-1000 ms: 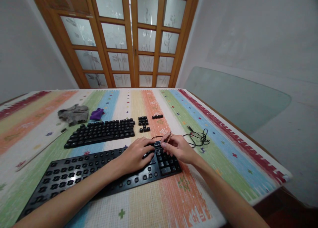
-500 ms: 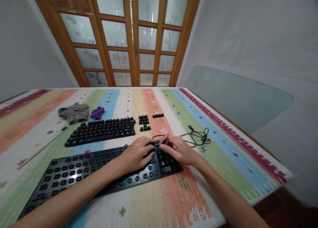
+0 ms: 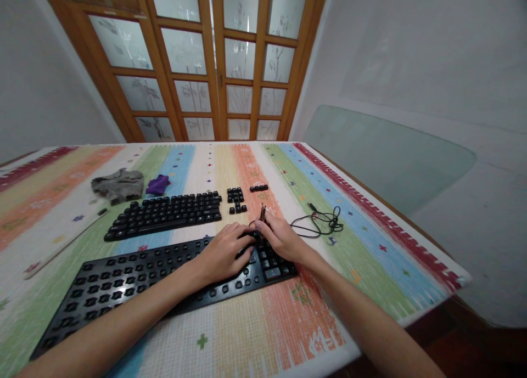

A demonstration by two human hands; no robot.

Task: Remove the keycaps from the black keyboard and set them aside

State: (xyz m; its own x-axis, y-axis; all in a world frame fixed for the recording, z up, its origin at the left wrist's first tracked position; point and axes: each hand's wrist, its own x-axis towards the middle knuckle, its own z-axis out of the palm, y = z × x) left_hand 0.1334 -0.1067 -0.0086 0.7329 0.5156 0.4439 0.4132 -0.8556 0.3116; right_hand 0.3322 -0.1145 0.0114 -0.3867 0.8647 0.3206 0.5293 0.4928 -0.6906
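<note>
A black keyboard lies slanted across the near side of the table. Most of its left and middle part is stripped of keycaps, while the number-pad keys at its right end are on. My left hand lies on the keyboard with bent fingers, the fingertips gripping near the top of the number pad. My right hand is closed around a thin two-pronged tool that looks like tweezers, its prongs pointing up and away. Fingers partly hide the keys beneath them.
Loose keycaps lie in keyboard order behind the keyboard, with smaller groups of keycaps and a short row to the right. Around them are a grey cloth, a purple cloth, a slim brush and a coiled cable.
My right hand has turned and drawn closer to my left, and the tool now points upward. My left hand stays on the keyboard. The whole view has shifted slightly.
</note>
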